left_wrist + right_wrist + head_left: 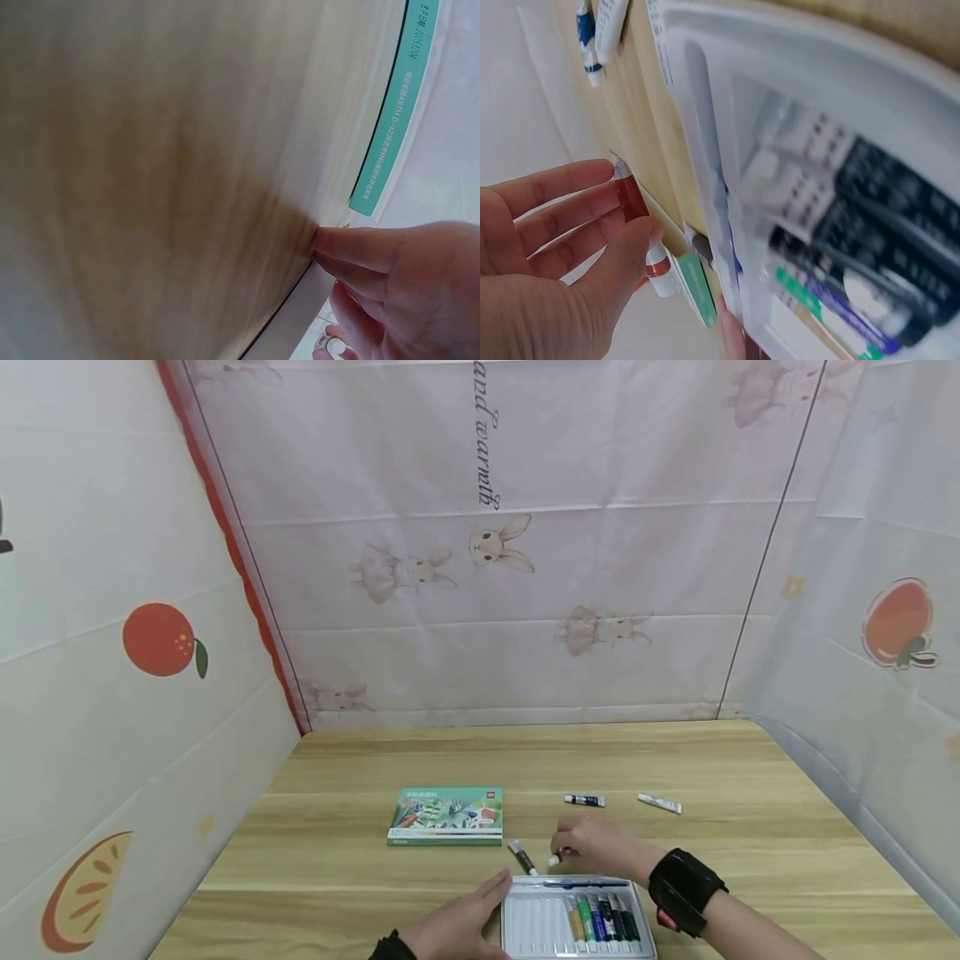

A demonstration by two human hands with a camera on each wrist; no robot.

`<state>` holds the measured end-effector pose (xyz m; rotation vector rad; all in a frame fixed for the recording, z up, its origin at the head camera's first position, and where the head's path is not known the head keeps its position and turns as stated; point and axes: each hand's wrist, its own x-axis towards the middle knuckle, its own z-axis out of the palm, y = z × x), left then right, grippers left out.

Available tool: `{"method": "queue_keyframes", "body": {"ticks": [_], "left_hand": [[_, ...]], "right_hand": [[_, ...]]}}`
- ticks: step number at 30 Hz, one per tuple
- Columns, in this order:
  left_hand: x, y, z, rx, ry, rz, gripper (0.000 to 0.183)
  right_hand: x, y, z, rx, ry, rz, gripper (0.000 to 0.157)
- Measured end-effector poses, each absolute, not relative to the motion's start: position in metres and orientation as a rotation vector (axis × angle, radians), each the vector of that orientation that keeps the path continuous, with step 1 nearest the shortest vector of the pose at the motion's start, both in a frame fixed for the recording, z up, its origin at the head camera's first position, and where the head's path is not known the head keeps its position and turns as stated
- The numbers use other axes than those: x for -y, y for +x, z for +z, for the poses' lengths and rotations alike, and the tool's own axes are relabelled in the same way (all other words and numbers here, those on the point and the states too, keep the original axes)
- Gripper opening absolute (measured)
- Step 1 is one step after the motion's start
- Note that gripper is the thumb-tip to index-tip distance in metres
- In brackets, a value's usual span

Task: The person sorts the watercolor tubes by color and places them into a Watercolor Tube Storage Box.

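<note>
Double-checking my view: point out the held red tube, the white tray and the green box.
Red tube (633, 197), right wrist view: its red body.
White tray (533, 920), head view: its slotted floor.
Green box (448, 812), head view: printed top.

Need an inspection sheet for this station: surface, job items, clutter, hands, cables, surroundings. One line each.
Surface: wood-grain table, light-coloured.
Job's things: white tray, left slots bare, paint tubes in the right part; red tube in hand; dark blue tube, white tube and dark grey tube loose beyond the tray.
Clutter: green box, lying flat, beyond the tray and to its left.
Grippers: bare hands; left hand touches the tray's left edge, right hand pinches the red tube; black bands on both wrists.
Cables: nothing seen.
Surroundings: printed sheets behind and at both sides.
</note>
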<state>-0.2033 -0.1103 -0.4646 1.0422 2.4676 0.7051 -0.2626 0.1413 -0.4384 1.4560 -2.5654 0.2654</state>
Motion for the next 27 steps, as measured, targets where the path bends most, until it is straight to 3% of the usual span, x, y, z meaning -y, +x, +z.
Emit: {"method": "queue_keyframes", "body": {"ticks": [27], "left_hand": [[0.111, -0.201, -0.460, -2.456, 0.997, 0.682, 0.087]], "right_hand": [[-0.122, -0.208, -0.441, 2.458, 1.751, 0.407, 0.019]]}}
